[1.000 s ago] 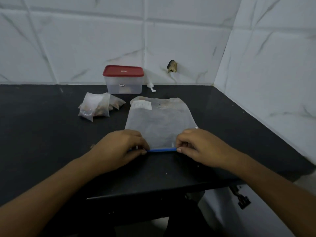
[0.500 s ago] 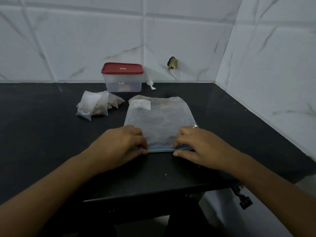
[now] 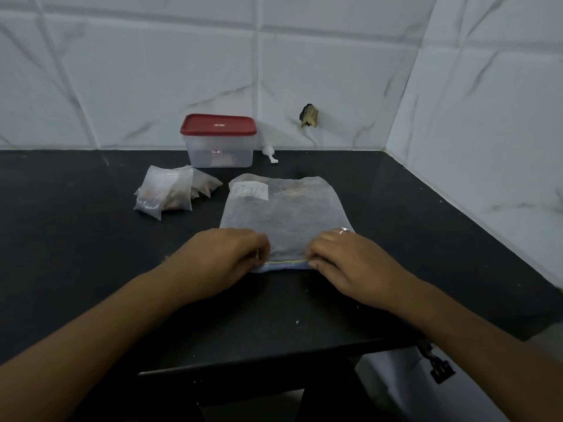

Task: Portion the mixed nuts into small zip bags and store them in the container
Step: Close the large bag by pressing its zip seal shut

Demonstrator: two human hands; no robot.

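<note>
We look down on a black counter set into a corner of white marbled tiles. Beyond the left hand and out to its left, a loose heap of filled small zip bags lies on the counter. Further back from that hand, against the wall, stands the clear container, its red lid on and none of the heap inside it. The left hand is curled, fingertips pinching the near edge of the large zip bag. That bag lies flat between and beyond both hands, with what looks like only a thin scatter of nuts at its far end. Its zip strip runs from one hand to the other. The right hand, a ring on one finger, pinches the other end of the strip. We cannot tell whether the seal is being pressed shut or pulled apart. We judge the risk lies in where the mouth points: it faces the counter's front edge, just behind the hands, so a sharp tug or a lift of the far end could send nuts off the counter. The thin film could also slip from one pinch and leave the seal half done.
</note>
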